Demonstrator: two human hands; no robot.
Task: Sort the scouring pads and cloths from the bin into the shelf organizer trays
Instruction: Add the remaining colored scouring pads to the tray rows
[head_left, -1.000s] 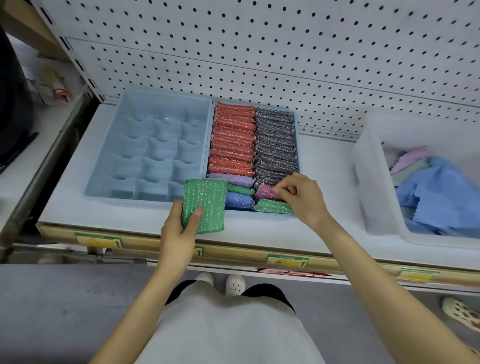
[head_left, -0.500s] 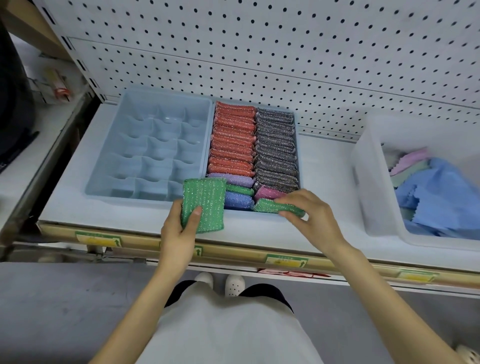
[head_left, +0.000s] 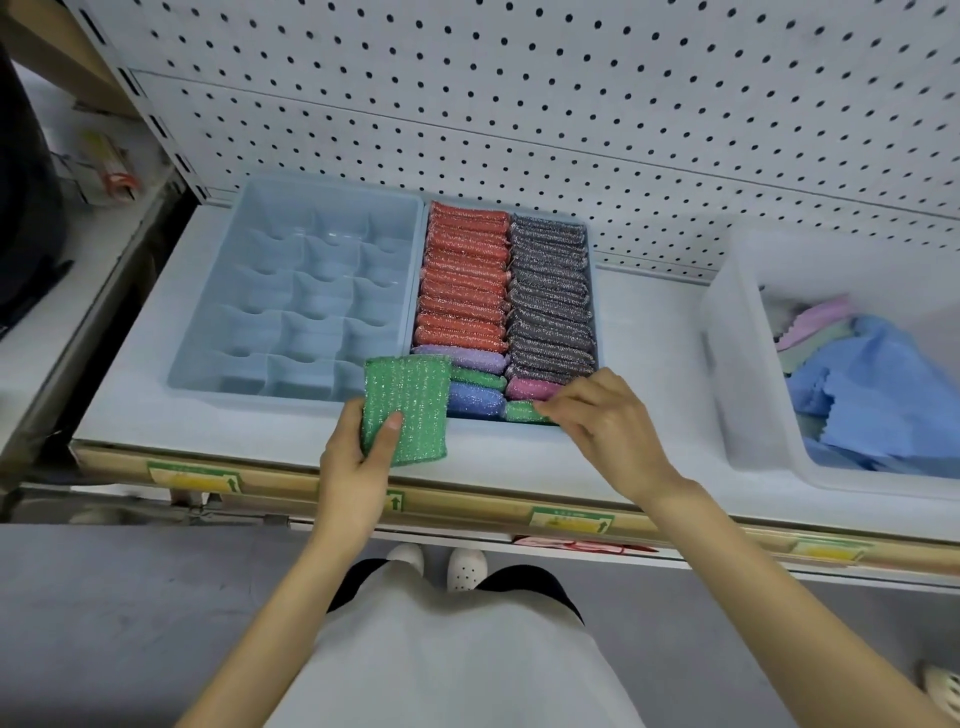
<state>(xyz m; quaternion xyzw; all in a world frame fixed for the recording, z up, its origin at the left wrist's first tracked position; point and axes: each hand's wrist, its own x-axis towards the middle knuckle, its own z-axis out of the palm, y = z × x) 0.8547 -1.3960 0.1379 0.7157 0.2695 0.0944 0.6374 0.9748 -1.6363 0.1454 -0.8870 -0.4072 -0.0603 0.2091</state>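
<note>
My left hand (head_left: 358, 462) holds a green glittery scouring pad (head_left: 406, 400) upright at the front edge of the shelf, thumb across its face. My right hand (head_left: 605, 423) pinches another green pad (head_left: 522, 411) that lies in the front right corner of the blue tray (head_left: 592, 244). That tray holds a left row of red pads (head_left: 465, 275), a right row of dark grey pads (head_left: 550, 291), then purple (head_left: 467, 357), green (head_left: 475, 378), blue (head_left: 475, 401) and pink (head_left: 532, 387) pads near the front.
A blue divided organizer tray (head_left: 296, 306) with bare compartments stands left of the pad tray. A clear plastic bin (head_left: 737, 364) at the right holds blue, pink and green cloths (head_left: 872, 384). White pegboard (head_left: 571, 130) backs the shelf. Price labels line the shelf's front edge.
My right hand slid from the pink pad toward the tray's front and took hold of the green pad in the front right corner. My left hand stayed put with its green pad.
</note>
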